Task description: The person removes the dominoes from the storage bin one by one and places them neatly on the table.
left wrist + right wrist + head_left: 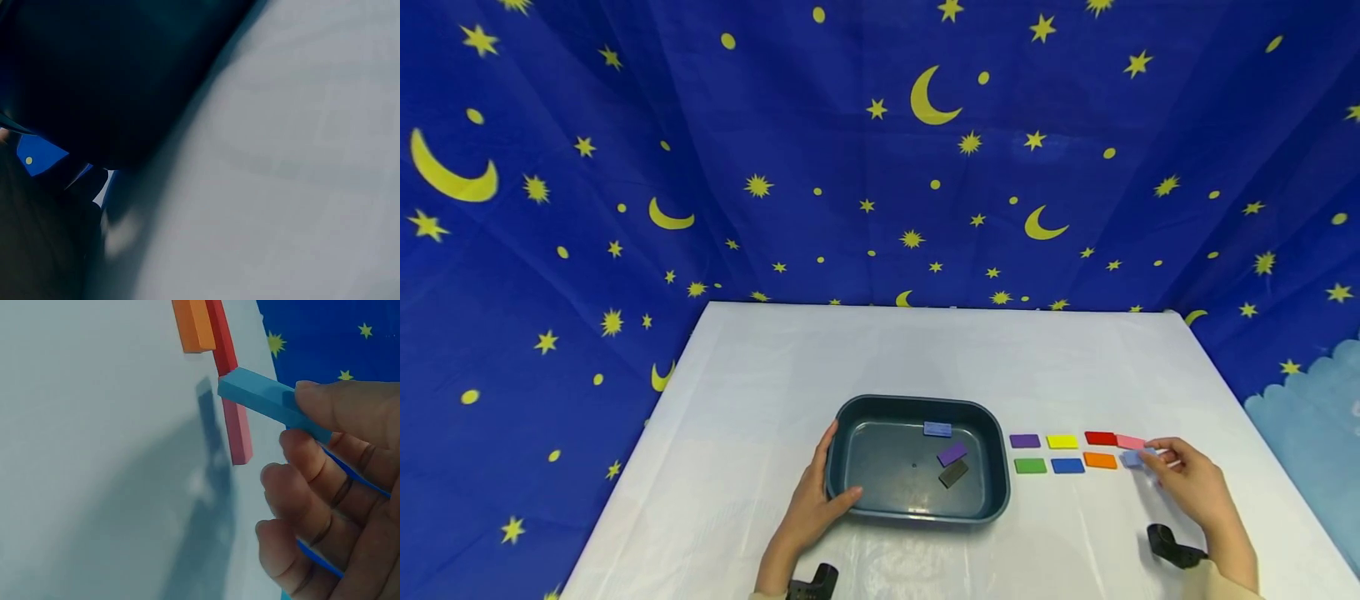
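Note:
My right hand (1191, 479) pinches one end of a light blue rectangular block (265, 397) between thumb and index finger. That block is held above the white table, near a pink block (237, 434). At the left end of a dark teal plastic basin (917, 518), my left hand (812, 500) grips the rim, thumb at the near corner and fingers along the outer side. Inside the basin lie a periwinkle block (937, 429), a purple block (952, 453) and a dark grey block (953, 474). The left wrist view is dark, with the basin's outer wall (106, 69) filling its upper left.
Right of the basin, flat blocks form two rows: purple (1025, 441), yellow (1062, 442), red (1100, 438) and pink behind; green (1030, 466), blue (1067, 466) and orange (1100, 460) in front. A star-patterned blue cloth (850, 150) hangs behind the white table (760, 367).

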### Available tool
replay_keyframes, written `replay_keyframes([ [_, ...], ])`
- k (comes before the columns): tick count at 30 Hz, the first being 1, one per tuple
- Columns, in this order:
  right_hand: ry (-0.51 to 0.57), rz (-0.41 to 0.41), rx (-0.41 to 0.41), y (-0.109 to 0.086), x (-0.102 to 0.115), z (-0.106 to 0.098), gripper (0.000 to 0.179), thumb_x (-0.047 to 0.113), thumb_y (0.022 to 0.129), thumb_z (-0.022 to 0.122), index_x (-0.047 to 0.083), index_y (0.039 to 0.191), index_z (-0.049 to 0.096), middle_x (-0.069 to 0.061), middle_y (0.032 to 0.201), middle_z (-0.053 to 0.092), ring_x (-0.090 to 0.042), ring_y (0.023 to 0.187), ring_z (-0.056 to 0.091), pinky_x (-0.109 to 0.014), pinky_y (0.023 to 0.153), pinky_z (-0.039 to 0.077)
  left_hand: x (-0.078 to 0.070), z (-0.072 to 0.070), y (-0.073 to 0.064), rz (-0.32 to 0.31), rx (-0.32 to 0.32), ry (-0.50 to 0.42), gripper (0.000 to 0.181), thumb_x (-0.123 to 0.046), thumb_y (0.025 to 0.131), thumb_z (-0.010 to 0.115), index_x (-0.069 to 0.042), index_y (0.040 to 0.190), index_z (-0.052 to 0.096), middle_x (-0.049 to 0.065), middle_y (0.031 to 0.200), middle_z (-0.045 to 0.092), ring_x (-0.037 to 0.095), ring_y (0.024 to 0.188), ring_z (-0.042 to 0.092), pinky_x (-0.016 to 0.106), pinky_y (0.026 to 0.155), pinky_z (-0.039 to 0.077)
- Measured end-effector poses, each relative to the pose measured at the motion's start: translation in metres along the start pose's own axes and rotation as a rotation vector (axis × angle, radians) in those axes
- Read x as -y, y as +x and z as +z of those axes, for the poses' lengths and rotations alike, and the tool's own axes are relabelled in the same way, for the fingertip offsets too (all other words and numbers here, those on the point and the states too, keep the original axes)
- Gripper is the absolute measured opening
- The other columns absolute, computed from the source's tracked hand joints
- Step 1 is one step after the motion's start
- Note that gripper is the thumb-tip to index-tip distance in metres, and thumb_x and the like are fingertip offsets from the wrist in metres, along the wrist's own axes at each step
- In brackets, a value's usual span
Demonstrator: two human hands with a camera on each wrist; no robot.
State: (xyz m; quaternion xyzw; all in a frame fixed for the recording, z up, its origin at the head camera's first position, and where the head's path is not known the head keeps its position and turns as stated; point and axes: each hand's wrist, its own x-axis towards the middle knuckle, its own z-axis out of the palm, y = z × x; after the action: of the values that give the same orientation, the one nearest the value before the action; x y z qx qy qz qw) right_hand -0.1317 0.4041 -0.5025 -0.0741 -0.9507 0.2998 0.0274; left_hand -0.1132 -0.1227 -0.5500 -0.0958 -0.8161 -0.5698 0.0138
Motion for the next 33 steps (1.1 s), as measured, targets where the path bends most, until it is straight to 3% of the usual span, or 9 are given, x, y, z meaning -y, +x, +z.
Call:
replay_keyframes([
  [9,-0.013,0.080,0.059,0.004,-0.009,0.000,0.045,0.031,0.094,0.060,-0.010,0.113,0.056,-0.004,0.074,0.058,-0.015,0.059,0.057,-0.030,0.055,0.037,0.001,0.000,0.000,0.004,0.005,-0.011,0.092,-0.028,0.079,0.071,-0.033,0.152,0.016,0.013,0.152,0.026,0.040,0.128,0.037,0.066,0.093,0.030],
  [20,0.025,0.268,0.153,0.008,-0.009,-0.005,0.061,0.044,0.092,0.058,-0.012,0.115,0.051,0.000,0.070,0.061,-0.018,0.064,0.052,-0.033,0.059,0.033,-0.001,0.000,0.000,0.002,0.002,0.001,0.092,-0.029,0.078,0.071,-0.034,0.152,0.016,0.011,0.153,0.025,0.040,0.130,0.034,0.067,0.094,0.028],
  [33,0.021,0.283,0.234,0.013,-0.014,-0.003,0.067,0.049,0.089,0.060,-0.011,0.114,0.045,0.001,0.069,0.058,-0.016,0.062,0.052,-0.033,0.060,0.035,-0.002,0.000,-0.001,-0.035,-0.009,0.004,0.090,-0.029,0.078,0.071,-0.039,0.150,0.019,0.005,0.153,0.025,0.036,0.133,0.030,0.065,0.097,0.026],
])
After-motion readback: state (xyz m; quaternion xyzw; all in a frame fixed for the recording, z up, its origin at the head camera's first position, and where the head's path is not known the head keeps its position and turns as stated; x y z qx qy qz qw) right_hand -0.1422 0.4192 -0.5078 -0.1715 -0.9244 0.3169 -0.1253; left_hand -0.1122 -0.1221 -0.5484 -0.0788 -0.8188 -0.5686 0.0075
